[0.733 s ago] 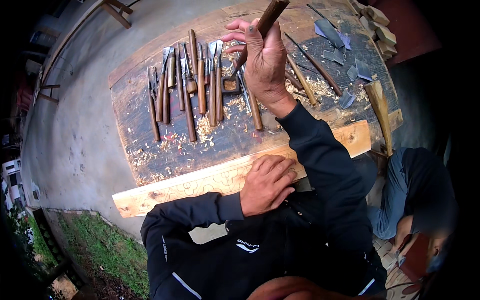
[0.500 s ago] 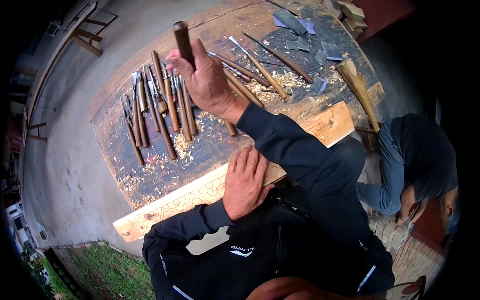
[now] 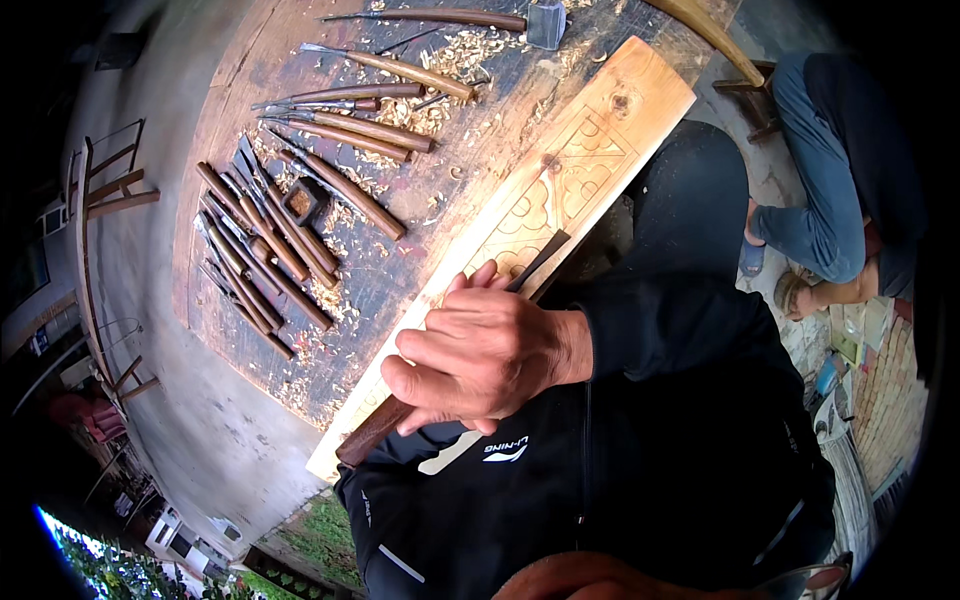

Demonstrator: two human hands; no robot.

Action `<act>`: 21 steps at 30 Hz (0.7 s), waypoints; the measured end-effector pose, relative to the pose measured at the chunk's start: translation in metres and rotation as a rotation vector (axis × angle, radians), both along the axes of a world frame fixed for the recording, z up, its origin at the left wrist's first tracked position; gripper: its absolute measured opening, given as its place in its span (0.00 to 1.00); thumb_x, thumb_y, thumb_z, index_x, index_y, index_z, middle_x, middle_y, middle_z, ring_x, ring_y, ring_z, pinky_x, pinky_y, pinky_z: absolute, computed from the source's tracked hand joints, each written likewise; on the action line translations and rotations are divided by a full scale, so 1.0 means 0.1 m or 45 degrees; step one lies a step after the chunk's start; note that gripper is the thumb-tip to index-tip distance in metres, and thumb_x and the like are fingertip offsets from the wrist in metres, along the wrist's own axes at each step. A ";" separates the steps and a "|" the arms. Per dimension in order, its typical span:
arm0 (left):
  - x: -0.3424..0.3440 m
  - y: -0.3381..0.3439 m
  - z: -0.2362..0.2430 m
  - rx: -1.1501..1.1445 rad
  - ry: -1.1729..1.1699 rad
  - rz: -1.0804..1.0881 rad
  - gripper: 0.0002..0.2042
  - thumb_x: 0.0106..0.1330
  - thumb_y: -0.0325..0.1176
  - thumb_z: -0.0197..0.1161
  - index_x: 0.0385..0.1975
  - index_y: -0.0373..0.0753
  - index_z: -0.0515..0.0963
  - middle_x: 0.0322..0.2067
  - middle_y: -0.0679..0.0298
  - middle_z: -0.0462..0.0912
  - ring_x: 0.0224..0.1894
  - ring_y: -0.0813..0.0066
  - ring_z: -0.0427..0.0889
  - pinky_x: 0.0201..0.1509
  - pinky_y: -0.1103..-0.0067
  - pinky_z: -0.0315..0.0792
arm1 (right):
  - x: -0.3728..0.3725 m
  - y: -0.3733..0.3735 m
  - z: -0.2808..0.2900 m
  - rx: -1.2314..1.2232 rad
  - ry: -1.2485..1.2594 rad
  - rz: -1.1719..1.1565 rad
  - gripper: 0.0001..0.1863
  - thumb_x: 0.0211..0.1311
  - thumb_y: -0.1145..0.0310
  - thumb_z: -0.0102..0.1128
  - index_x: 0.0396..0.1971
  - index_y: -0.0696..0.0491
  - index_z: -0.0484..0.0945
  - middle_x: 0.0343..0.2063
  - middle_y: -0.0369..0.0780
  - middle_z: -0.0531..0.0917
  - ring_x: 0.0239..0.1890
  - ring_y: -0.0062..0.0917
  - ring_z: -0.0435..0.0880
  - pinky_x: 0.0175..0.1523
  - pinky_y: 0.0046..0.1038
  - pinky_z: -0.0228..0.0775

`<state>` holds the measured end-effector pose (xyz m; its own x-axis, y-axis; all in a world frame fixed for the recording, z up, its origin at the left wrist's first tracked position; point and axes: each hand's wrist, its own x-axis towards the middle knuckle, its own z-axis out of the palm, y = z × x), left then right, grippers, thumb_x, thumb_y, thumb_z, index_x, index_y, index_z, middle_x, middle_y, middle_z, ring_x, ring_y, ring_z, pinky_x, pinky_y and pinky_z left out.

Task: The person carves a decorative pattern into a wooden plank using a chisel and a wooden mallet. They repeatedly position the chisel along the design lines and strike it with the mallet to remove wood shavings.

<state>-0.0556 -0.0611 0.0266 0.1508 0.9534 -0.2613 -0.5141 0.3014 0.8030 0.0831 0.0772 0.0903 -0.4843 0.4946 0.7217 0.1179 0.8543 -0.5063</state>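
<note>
My right hand (image 3: 490,350) is closed around a wood chisel (image 3: 541,262) held slantwise over the carved board. Its dark brown handle sticks out at the lower left, and its flared dark blade points to the upper right. Beneath the right hand lies my left hand (image 3: 482,274), mostly covered; its showing fingertips stretch out on the board, beside the chisel shaft. The long pale wooden board (image 3: 622,100) slopes across the table's near edge in front of me. Carved or drawn scroll and petal patterns run along it.
Several wooden-handled chisels (image 3: 345,190) lie on the worn table (image 3: 400,262) among shavings (image 3: 430,105). A dark square piece (image 3: 303,201) with a brown middle sits among them. Another person (image 3: 815,170) sits at the right; a wooden bench (image 3: 120,195) stands at the left.
My right hand has come down from above the tools to the board, bringing the chisel from upright to slanted. It now covers most of my left hand. The view has turned.
</note>
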 end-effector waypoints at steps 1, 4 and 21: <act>-0.01 0.00 -0.03 -0.003 -0.022 0.013 0.38 0.66 0.47 0.76 0.68 0.29 0.67 0.56 0.52 0.78 0.61 0.64 0.80 0.66 0.66 0.70 | -0.06 -0.03 -0.04 -0.006 -0.048 0.064 0.25 0.58 0.49 0.69 0.43 0.55 0.80 0.27 0.34 0.75 0.25 0.22 0.79 0.31 0.26 0.69; 0.00 0.10 -0.11 -0.029 -0.067 0.037 0.37 0.67 0.47 0.75 0.68 0.30 0.67 0.57 0.52 0.78 0.62 0.62 0.79 0.66 0.65 0.70 | -0.21 -0.04 -0.15 0.055 -0.064 0.190 0.21 0.57 0.51 0.65 0.41 0.53 0.78 0.27 0.32 0.75 0.27 0.20 0.79 0.32 0.23 0.68; 0.08 0.22 -0.14 -0.043 -0.183 0.155 0.35 0.72 0.48 0.69 0.70 0.32 0.67 0.62 0.48 0.73 0.66 0.56 0.76 0.70 0.62 0.69 | -0.41 -0.04 -0.16 -0.265 0.084 0.524 0.27 0.62 0.43 0.74 0.26 0.50 0.71 0.20 0.33 0.73 0.19 0.24 0.81 0.26 0.28 0.75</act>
<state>-0.0479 -0.0394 0.0127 0.0725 0.9580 -0.2774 -0.6570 0.2551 0.7094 0.0419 0.0733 0.0744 -0.6270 0.4085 0.6633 -0.2476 0.7028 -0.6669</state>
